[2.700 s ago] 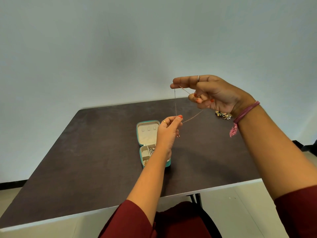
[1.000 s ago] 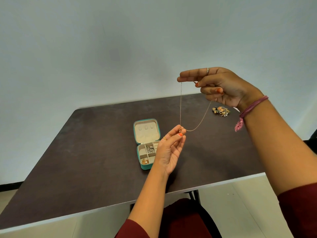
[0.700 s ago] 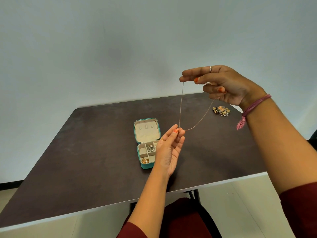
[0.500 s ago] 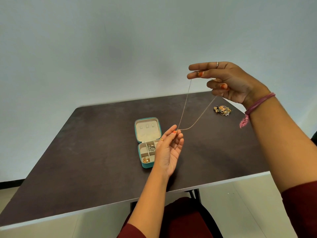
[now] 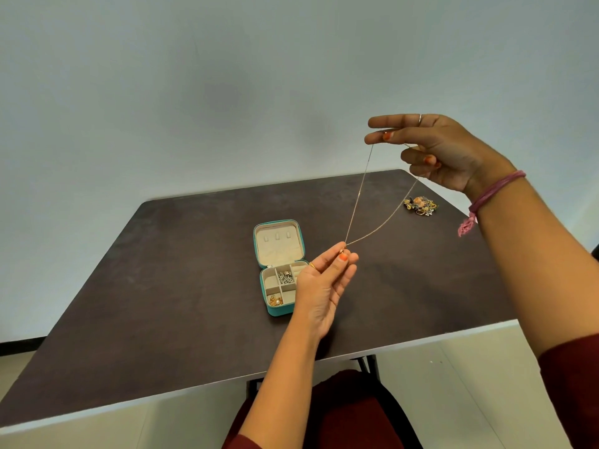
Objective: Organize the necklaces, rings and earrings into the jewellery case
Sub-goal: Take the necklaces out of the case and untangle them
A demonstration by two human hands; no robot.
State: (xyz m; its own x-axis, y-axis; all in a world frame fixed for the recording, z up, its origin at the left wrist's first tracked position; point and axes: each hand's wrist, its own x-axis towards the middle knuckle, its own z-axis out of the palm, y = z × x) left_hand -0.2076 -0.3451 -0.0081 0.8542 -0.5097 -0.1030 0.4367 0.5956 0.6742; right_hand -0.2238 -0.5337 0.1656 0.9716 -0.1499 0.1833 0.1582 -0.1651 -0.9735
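hands 2 (image 5: 319, 288) | necklace 1 (image 5: 358, 202) | jewellery case 1 (image 5: 279, 314) | loose jewellery pile 1 (image 5: 420, 204) | table 1 (image 5: 162, 303)

The bench (image 5: 162, 286) is dark brown with a faint mottled grain and a pale edge. At the frame's centre the jewellery case (image 5: 280, 311) is teal outside and cream inside. The necklace (image 5: 356, 205) is a thin rose-gold line. The loose heap of jewellery (image 5: 420, 204), right of centre, mixes orange, gold and dark blue. Nails are orange, sleeves maroon, the wrist thread (image 5: 492, 192) pink, the wall pale grey.
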